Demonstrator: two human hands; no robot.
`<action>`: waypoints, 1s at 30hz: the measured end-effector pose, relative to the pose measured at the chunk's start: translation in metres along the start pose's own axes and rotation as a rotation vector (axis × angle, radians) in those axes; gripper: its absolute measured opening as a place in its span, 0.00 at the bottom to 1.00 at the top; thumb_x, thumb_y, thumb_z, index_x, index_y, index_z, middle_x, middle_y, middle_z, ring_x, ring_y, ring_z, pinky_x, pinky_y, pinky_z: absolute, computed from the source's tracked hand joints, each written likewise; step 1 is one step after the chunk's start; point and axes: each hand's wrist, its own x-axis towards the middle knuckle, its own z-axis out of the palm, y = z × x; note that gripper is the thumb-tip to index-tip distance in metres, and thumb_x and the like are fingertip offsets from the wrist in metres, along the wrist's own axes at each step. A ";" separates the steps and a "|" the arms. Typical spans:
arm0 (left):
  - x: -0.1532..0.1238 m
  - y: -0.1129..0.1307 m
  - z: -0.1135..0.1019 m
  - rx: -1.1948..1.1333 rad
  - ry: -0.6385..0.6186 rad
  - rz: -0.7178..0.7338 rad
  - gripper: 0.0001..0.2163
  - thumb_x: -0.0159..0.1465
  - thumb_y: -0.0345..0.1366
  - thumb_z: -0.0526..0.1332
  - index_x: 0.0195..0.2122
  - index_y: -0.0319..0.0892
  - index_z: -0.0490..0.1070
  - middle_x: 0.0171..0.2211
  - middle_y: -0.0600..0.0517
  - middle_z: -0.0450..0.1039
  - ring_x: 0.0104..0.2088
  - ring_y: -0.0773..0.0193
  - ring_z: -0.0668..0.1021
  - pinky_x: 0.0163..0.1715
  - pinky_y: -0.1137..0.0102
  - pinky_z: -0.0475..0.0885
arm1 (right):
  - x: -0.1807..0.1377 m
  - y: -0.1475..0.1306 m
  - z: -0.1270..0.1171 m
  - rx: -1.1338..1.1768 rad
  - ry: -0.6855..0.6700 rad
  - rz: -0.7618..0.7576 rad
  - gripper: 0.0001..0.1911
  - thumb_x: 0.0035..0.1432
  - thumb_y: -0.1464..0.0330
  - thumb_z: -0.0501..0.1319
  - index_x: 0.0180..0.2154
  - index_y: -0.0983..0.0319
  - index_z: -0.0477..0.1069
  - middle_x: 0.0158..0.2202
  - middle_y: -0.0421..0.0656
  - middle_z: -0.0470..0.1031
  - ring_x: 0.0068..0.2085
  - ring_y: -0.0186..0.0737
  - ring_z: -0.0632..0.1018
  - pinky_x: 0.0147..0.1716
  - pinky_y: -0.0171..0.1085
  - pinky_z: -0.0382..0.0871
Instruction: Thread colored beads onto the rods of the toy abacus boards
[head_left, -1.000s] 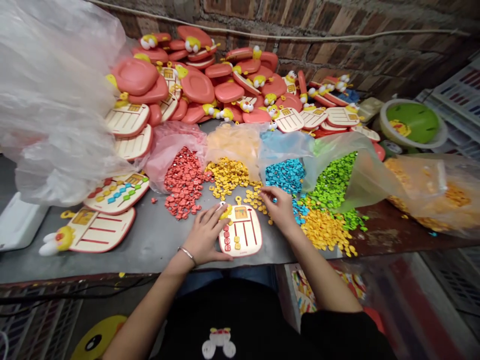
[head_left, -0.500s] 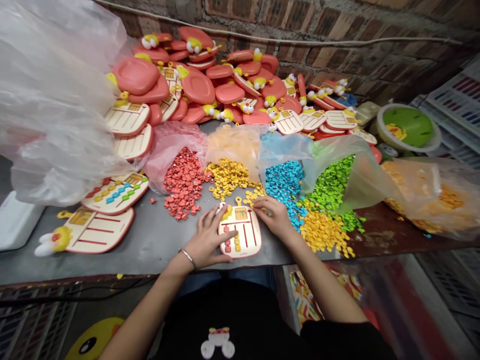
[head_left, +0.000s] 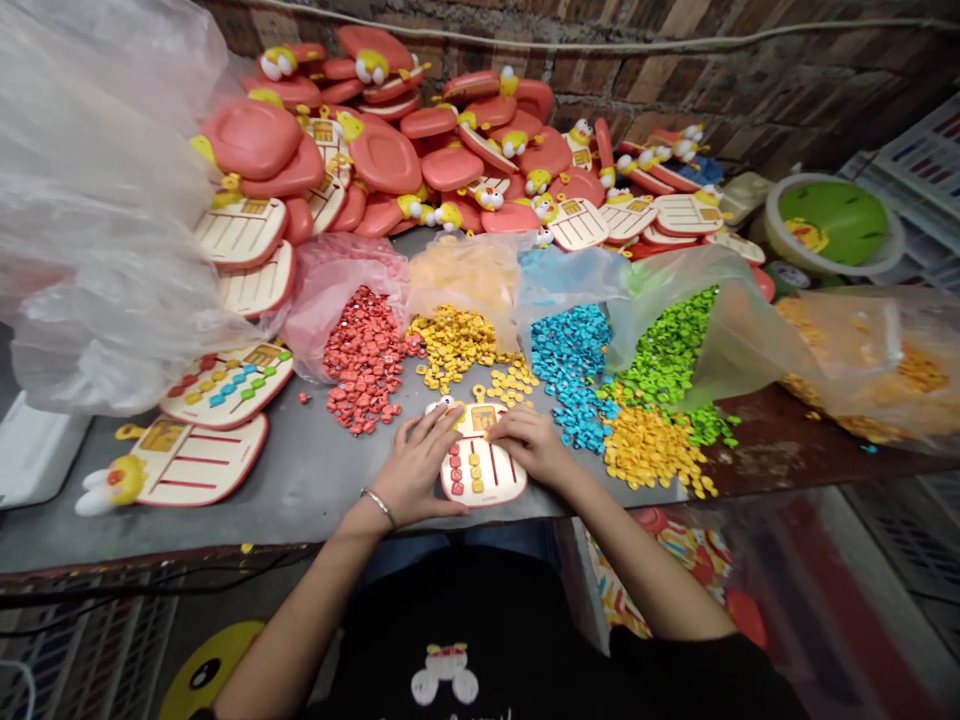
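Note:
A cream toy abacus board [head_left: 484, 472] with red rails lies on the grey table [head_left: 300, 480] right in front of me. It carries a column of red beads and a column of yellow beads. My left hand [head_left: 414, 470] rests flat on the board's left edge, fingers spread. My right hand [head_left: 529, 445] sits curled over the board's upper right part, fingertips pressed down on it; whether it holds a bead is hidden. Just beyond lie piles of red beads [head_left: 364, 360], yellow beads [head_left: 457, 345], blue beads [head_left: 574, 365], green beads [head_left: 671, 350] and orange-yellow beads [head_left: 652, 450].
Two boards lie at the left, one filled [head_left: 229, 385], one bare [head_left: 187, 462]. A heap of pink toy boards [head_left: 450, 170] stands against the brick wall. A big clear plastic bag [head_left: 90, 200] fills the left. A bag of orange beads [head_left: 885, 375] and a green bowl [head_left: 832, 225] are right.
My right hand has drawn back from the blue and yellow bead piles onto the board. More yellow beads now sit on the board. My left hand has stayed at its left edge.

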 end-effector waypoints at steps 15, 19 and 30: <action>0.002 0.002 -0.002 0.009 -0.010 -0.003 0.42 0.48 0.51 0.71 0.61 0.40 0.58 0.68 0.40 0.48 0.67 0.44 0.52 0.61 0.52 0.55 | 0.001 -0.006 -0.011 0.093 0.070 0.241 0.08 0.60 0.64 0.63 0.39 0.60 0.76 0.33 0.42 0.79 0.34 0.40 0.78 0.36 0.38 0.71; 0.002 0.002 -0.002 0.019 -0.015 0.011 0.40 0.50 0.52 0.69 0.60 0.40 0.60 0.69 0.41 0.45 0.68 0.43 0.50 0.62 0.51 0.53 | -0.001 0.028 -0.049 -0.421 0.131 0.280 0.08 0.62 0.71 0.58 0.40 0.60 0.76 0.39 0.48 0.76 0.42 0.46 0.74 0.43 0.43 0.68; 0.005 0.011 -0.007 0.056 -0.064 0.001 0.46 0.50 0.53 0.68 0.67 0.41 0.51 0.70 0.40 0.40 0.69 0.42 0.44 0.65 0.49 0.42 | 0.000 0.029 -0.054 -0.169 0.250 0.219 0.05 0.62 0.71 0.55 0.35 0.60 0.70 0.37 0.45 0.70 0.36 0.40 0.74 0.34 0.37 0.71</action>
